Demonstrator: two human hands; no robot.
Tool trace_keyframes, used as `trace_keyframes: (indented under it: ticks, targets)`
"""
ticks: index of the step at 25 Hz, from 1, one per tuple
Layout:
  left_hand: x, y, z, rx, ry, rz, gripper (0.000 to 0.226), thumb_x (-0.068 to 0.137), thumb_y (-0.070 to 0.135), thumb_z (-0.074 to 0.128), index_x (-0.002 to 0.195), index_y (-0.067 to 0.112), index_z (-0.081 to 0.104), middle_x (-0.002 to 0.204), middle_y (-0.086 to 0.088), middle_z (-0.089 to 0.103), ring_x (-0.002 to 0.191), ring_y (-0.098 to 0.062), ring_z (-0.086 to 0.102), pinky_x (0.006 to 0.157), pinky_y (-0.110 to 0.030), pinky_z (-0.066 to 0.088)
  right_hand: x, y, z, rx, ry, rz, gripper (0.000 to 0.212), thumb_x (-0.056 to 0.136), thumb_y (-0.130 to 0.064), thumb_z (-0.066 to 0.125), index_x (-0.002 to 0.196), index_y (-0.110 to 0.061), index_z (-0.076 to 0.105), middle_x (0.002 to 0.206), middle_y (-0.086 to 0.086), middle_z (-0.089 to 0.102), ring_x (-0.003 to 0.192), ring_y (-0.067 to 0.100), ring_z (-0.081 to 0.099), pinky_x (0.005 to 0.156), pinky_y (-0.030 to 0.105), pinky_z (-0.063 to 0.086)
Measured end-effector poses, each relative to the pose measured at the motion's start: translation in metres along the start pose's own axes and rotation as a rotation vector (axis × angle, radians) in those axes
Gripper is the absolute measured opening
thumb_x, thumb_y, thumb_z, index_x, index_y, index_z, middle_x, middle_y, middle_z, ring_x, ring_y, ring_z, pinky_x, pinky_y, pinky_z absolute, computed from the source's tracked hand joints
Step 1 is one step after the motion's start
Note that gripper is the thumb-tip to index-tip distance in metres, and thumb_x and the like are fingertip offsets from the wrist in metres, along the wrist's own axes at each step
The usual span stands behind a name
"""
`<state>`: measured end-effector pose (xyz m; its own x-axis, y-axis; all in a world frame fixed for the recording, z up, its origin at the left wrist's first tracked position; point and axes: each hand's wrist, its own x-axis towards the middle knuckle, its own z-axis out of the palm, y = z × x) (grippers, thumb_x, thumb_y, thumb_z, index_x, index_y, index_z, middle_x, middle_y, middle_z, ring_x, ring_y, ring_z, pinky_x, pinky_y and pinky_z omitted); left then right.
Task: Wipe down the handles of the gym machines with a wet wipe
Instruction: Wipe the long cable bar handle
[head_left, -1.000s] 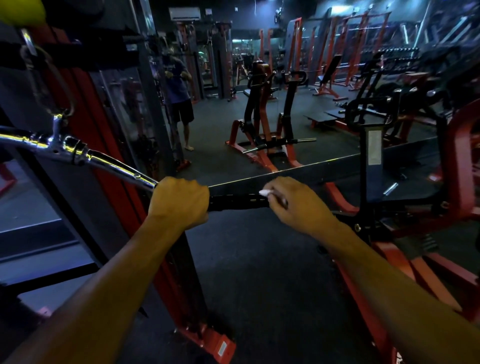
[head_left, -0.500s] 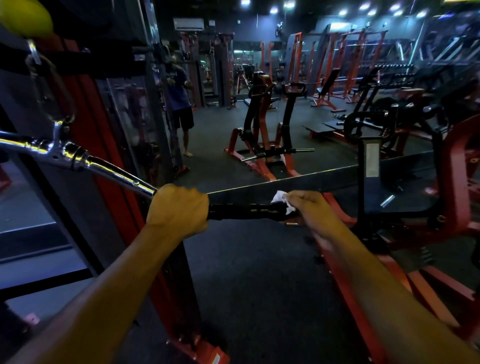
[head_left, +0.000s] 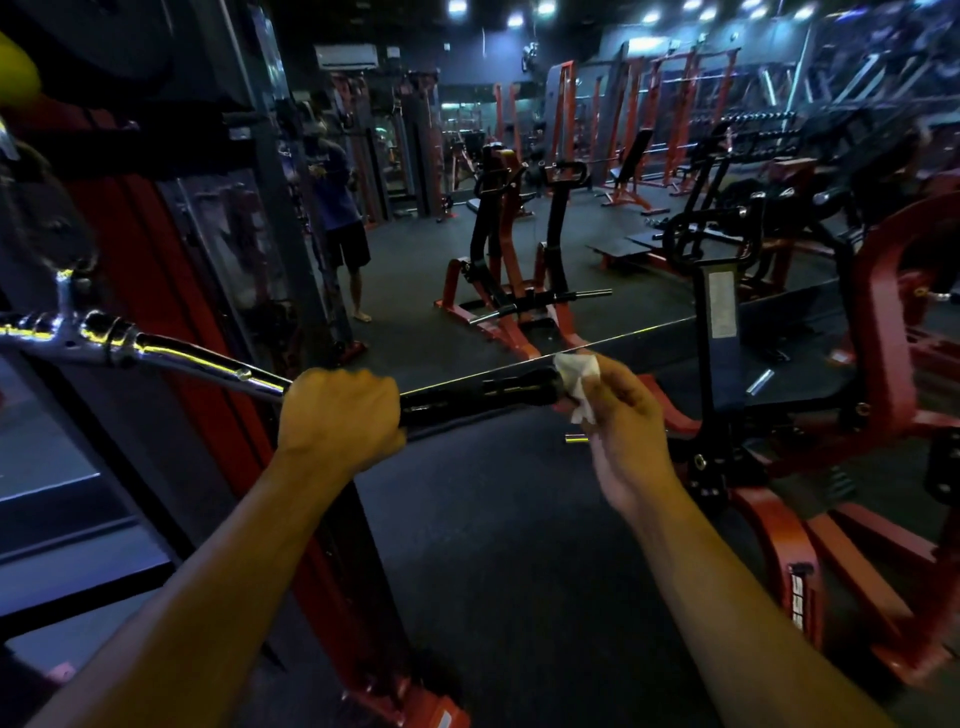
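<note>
Dim gym; R hand (head_left: 626, 415) holds wipe (head_left: 577, 372) at grip (head_left: 483, 394) end.

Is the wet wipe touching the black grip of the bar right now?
Touching. The head view shows the wet wipe, pinched in the right hand, wrapped over the end of the black grip, no gap visible.

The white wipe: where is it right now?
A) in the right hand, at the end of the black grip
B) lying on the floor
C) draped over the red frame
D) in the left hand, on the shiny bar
A: the right hand holds the wipe against the black grip end.
</note>
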<state>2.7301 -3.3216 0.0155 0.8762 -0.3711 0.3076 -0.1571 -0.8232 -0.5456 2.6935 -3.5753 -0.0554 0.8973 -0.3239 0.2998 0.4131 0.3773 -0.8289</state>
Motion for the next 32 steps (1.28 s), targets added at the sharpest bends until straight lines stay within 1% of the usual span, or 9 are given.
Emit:
trace_keyframes:
  ticks: [3, 6, 9, 13, 18, 21, 24, 27, 32]
  targets:
    - [-0.002, 0.002, -0.002, 0.0, 0.002, -0.003, 0.038, 0.094, 0.047, 0.052, 0.065, 0.024, 0.041, 0.059, 0.008, 0.041, 0.05, -0.009, 0.038, 0.055, -0.027, 0.031, 0.0, -0.003, 0.021, -0.347, -0.11, -0.2, 0.018, 0.104, -0.015, 0.054, 0.109, -0.01, 0.071, 0.109, -0.004, 0.073, 0.098, 0.008, 0.066, 0.08, 0.024, 0.052]
    - [-0.005, 0.004, 0.003, 0.007, -0.024, 0.04, 0.042, 0.09, 0.048, 0.056, 0.063, 0.024, 0.035, 0.056, 0.008, 0.034, 0.052, -0.012, 0.04, 0.054, -0.027, 0.028, -0.002, 0.009, 0.022, -0.67, -0.166, -0.294, 0.014, 0.103, -0.018, 0.055, 0.103, -0.017, 0.07, 0.103, -0.01, 0.07, 0.1, 0.005, 0.065, 0.085, 0.021, 0.053]
    - [-0.009, 0.003, 0.004, -0.02, 0.028, 0.067, 0.068, 0.066, 0.044, 0.081, 0.053, 0.025, 0.017, 0.048, 0.008, 0.01, 0.039, -0.014, 0.028, 0.05, -0.024, 0.023, 0.007, 0.01, 0.021, -0.471, -0.141, -0.084, 0.025, 0.102, -0.011, 0.05, 0.088, -0.013, 0.07, 0.097, 0.003, 0.071, 0.091, 0.014, 0.063, 0.08, 0.032, 0.047]
    - [-0.01, 0.01, 0.012, 0.065, 0.075, 0.099, 0.05, 0.085, 0.048, 0.061, 0.057, 0.024, 0.027, 0.049, 0.008, 0.023, 0.043, -0.011, 0.026, 0.053, -0.026, 0.026, 0.012, 0.009, 0.005, -0.078, 0.034, 0.286, 0.025, 0.093, -0.003, 0.051, 0.091, -0.009, 0.075, 0.109, 0.019, 0.074, 0.099, 0.035, 0.061, 0.081, 0.036, 0.046]
    - [-0.007, 0.018, -0.002, -0.035, 0.089, 0.062, 0.033, 0.091, 0.044, 0.053, 0.067, 0.025, 0.041, 0.066, 0.007, 0.047, 0.06, -0.015, 0.047, 0.06, -0.029, 0.032, 0.004, 0.002, -0.007, -0.019, 0.052, 0.04, 0.023, 0.093, 0.004, 0.056, 0.107, -0.002, 0.073, 0.116, 0.016, 0.073, 0.086, 0.015, 0.07, 0.076, 0.026, 0.053]
    - [-0.006, 0.017, -0.002, -0.016, 0.079, 0.042, 0.026, 0.091, 0.043, 0.053, 0.071, 0.026, 0.048, 0.071, 0.005, 0.057, 0.061, -0.016, 0.048, 0.061, -0.029, 0.035, -0.008, 0.0, -0.006, -0.322, 0.049, -0.111, 0.038, 0.094, 0.01, 0.051, 0.111, -0.016, 0.074, 0.116, 0.002, 0.074, 0.087, 0.021, 0.068, 0.082, 0.031, 0.055]
    - [-0.005, 0.016, 0.002, 0.002, 0.047, 0.048, 0.034, 0.093, 0.047, 0.051, 0.068, 0.026, 0.044, 0.066, 0.007, 0.052, 0.057, -0.013, 0.048, 0.061, -0.03, 0.036, -0.033, 0.014, -0.014, -0.614, 0.023, -0.212, 0.038, 0.102, -0.002, 0.052, 0.131, -0.023, 0.066, 0.131, -0.009, 0.067, 0.114, 0.012, 0.067, 0.099, 0.024, 0.052]
    - [-0.009, 0.014, 0.004, 0.003, -0.002, 0.07, 0.04, 0.096, 0.05, 0.049, 0.066, 0.025, 0.04, 0.061, 0.008, 0.046, 0.051, -0.01, 0.041, 0.061, -0.03, 0.037, -0.046, 0.021, -0.016, -0.624, 0.049, -0.167, 0.036, 0.103, -0.011, 0.055, 0.135, -0.024, 0.063, 0.132, -0.011, 0.066, 0.123, -0.001, 0.058, 0.102, 0.02, 0.049]
    - [-0.014, 0.009, 0.007, 0.004, 0.023, 0.108, 0.041, 0.097, 0.049, 0.047, 0.066, 0.025, 0.035, 0.059, 0.008, 0.039, 0.05, -0.01, 0.036, 0.063, -0.03, 0.036, -0.007, 0.013, -0.02, -0.357, -0.124, 0.135, 0.036, 0.102, 0.001, 0.045, 0.116, -0.015, 0.074, 0.116, 0.005, 0.074, 0.115, 0.028, 0.067, 0.096, 0.04, 0.051]
